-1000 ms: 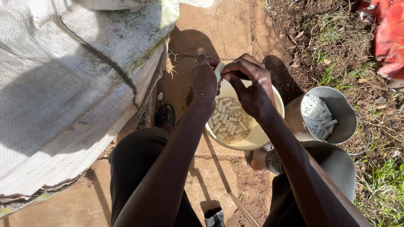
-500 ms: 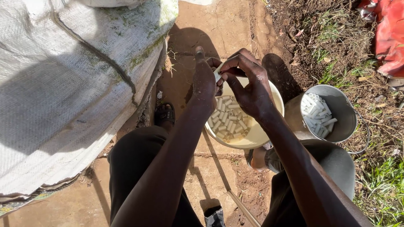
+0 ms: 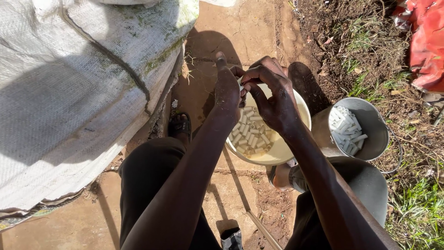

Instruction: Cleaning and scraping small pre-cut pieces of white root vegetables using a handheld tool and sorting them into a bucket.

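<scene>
over the far rim of a cream plastic bucket (image 3: 296, 153), both hands meet and close on one small white tube piece (image 3: 241, 86). the left hand (image 3: 227, 90) pinches it from the left, thumb pointing away from the camera; the right hand (image 3: 272, 95) curls its fingers over it from the right, knuckles up. only a sliver of the piece shows between the fingertips, so how each finger sits on it cannot be told. directly below the hands, inside the bucket, lies a heap of short white tube pieces (image 3: 249, 134), apart from the one held. just right of the bucket stands a grey metal pail (image 3: 377, 132), also holding white tube pieces (image 3: 346, 129), well clear of both hands. a second grey container (image 3: 370, 185) sits near the right forearm. to the left lies a big white woven sack (image 3: 69, 92), and a sandalled foot (image 3: 180, 125) rests on the paved ground (image 3: 240, 32) beside it. red cloth (image 3: 428, 41) shows at the upper right, on dirt and grass (image 3: 370, 55).
</scene>
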